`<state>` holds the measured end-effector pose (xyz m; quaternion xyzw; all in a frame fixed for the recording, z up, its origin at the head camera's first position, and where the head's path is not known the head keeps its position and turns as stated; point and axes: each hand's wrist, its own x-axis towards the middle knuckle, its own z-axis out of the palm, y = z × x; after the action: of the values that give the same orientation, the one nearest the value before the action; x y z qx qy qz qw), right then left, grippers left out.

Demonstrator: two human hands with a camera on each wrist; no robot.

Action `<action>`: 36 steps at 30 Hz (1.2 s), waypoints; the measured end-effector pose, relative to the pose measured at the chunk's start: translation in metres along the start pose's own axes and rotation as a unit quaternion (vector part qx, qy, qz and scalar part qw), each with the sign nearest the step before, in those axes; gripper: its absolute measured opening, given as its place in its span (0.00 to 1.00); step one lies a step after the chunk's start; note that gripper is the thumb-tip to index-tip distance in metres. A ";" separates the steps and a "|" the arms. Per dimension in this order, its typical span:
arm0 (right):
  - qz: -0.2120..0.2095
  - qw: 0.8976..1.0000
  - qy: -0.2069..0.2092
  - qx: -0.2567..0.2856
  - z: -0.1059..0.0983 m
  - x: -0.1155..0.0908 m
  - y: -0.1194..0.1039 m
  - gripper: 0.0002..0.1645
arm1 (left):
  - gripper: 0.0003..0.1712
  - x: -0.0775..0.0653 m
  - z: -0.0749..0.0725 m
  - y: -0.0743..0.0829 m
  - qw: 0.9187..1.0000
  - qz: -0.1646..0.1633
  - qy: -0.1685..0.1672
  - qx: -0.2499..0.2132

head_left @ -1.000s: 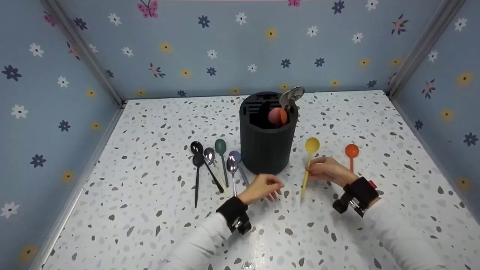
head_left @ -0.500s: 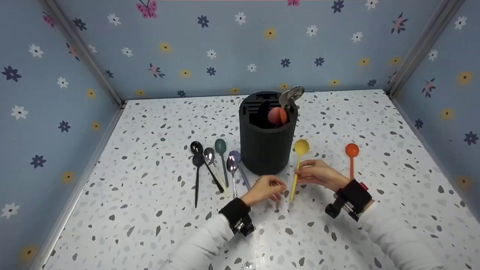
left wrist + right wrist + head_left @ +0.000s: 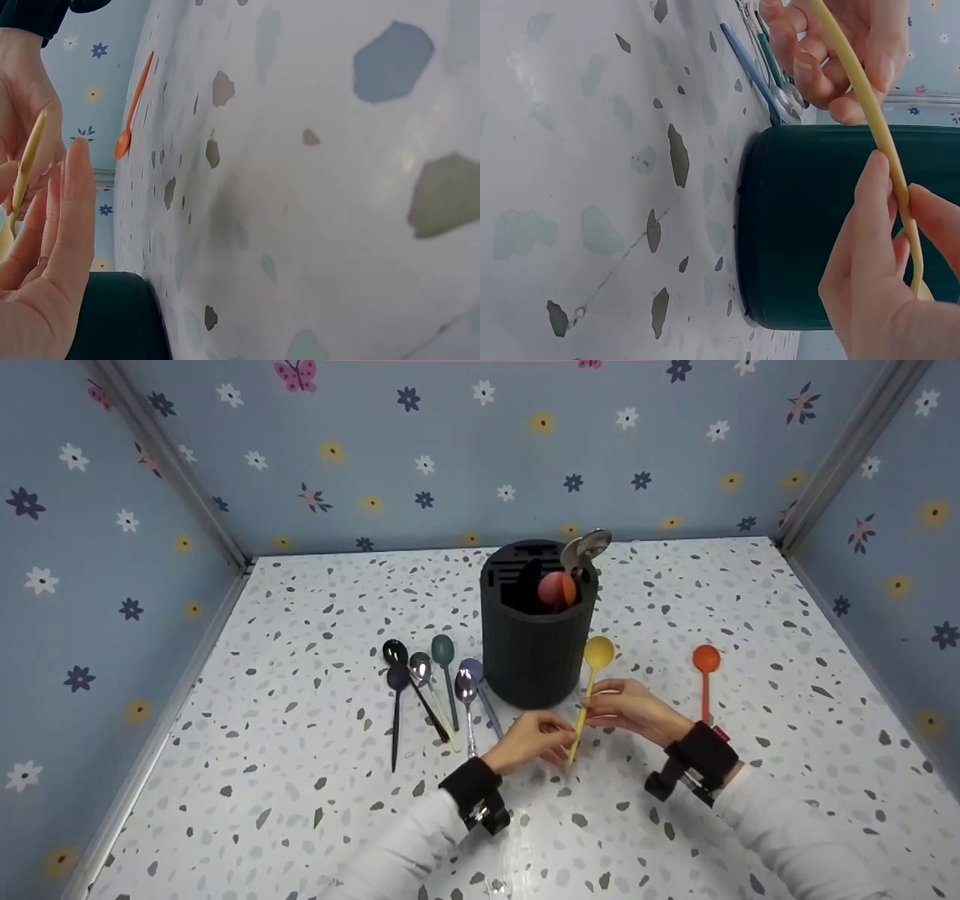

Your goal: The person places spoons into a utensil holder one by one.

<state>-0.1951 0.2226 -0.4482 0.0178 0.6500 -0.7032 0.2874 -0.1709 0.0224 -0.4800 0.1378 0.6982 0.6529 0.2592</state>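
My right hand pinches the handle of a yellow spoon between thumb and fingers, the bowl pointing up and away. In the right wrist view, the yellow handle runs from the right fingers across to the left hand. My left hand has loosely bent fingers right at the handle's lower end, not closed round it. In the left wrist view, its extended fingers lie beside the handle. Just behind both hands stands a black utensil holder with a pink-orange spoon and a metal utensil in it.
An orange spoon lies on the speckled table to the right. Left of the holder are a green spoon, a purple spoon, a black spoon and several others. A flowered wall closes off the back.
My right hand has carried the yellow spoon leftward, bringing its handle end to the left fingers. The left hand has shifted slightly to the right.
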 end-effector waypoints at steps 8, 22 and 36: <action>-0.017 1.000 0.000 -0.005 0.006 -0.003 0.000 0.10 | 0.13 -0.003 0.003 0.004 1.000 -0.003 0.004 -0.028; -0.035 0.999 -0.006 -0.031 0.011 -0.010 -0.003 0.11 | 0.10 -0.009 0.002 0.012 1.000 0.001 0.001 -0.024; -0.063 0.997 0.005 -0.051 0.020 -0.027 -0.023 0.10 | 0.10 -0.017 0.001 0.031 0.999 0.035 0.001 -0.017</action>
<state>-0.1753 0.2147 -0.4140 -0.0343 0.6863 -0.6856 0.2402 -0.1612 0.0177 -0.4466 0.1570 0.6819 0.6734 0.2384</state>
